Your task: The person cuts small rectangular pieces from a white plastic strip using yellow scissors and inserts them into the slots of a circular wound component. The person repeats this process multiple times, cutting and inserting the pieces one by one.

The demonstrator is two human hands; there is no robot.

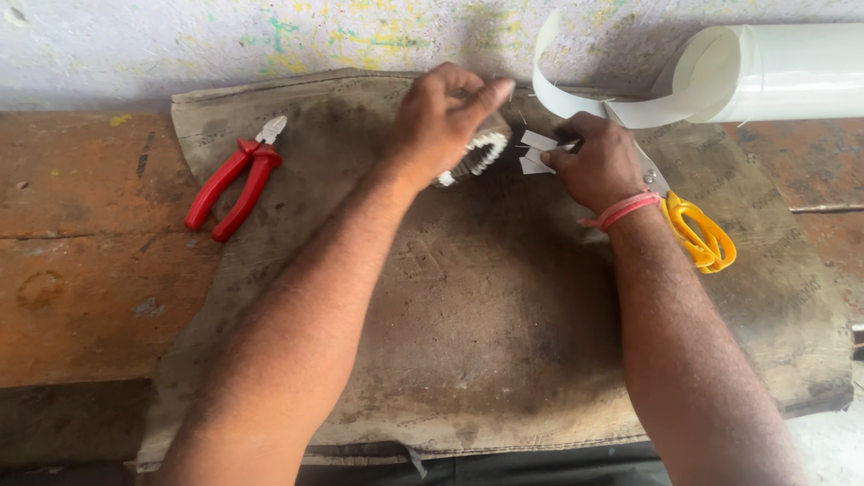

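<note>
My left hand grips a round metal part with white slot liners, tilted on its edge on the worn brown cloth. My right hand pinches small white paper strips right beside that part. A red thread band circles my right wrist. Yellow-handled scissors lie just right of my right hand, partly hidden under it.
Red-handled pliers lie at the cloth's left edge on the reddish bench. A roll of white insulating sheet rests at the back right, its loose end curling toward my hands. A paint-flecked wall stands behind.
</note>
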